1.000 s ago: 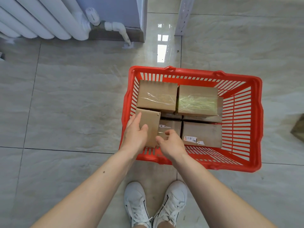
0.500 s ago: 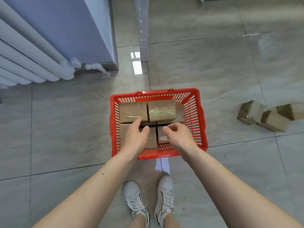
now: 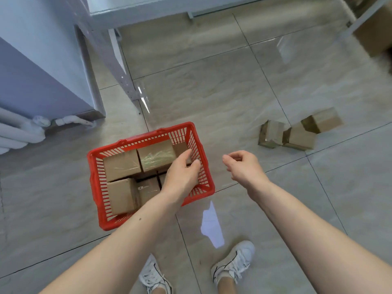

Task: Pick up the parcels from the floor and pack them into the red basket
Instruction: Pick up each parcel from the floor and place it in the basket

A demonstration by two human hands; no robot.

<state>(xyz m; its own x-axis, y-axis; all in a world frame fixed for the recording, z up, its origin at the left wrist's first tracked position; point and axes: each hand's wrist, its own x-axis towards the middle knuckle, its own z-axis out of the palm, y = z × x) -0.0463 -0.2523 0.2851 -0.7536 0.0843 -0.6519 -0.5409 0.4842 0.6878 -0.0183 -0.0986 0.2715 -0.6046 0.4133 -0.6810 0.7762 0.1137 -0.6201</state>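
Three loose parcels (image 3: pixel 297 132) lie in a ragged row on the floor (image 3: pixel 233 92), its long axis running from about 8 o'clock to 2 o'clock, well apart from the red basket (image 3: pixel 95 187). From the right hand (image 3: pixel 246 166) they sit at about 2 o'clock, with open tile between. That hand is the nearer one, so I judge the next reach falls to it. Its fingers (image 3: pixel 228 161) are loosely curled, partly spread, and hold nothing. The left hand (image 3: pixel 180 175) hangs over the basket's right end, fingers bent, thumb near them, gripping nothing that I can see. Several parcels already lie packed inside the basket.
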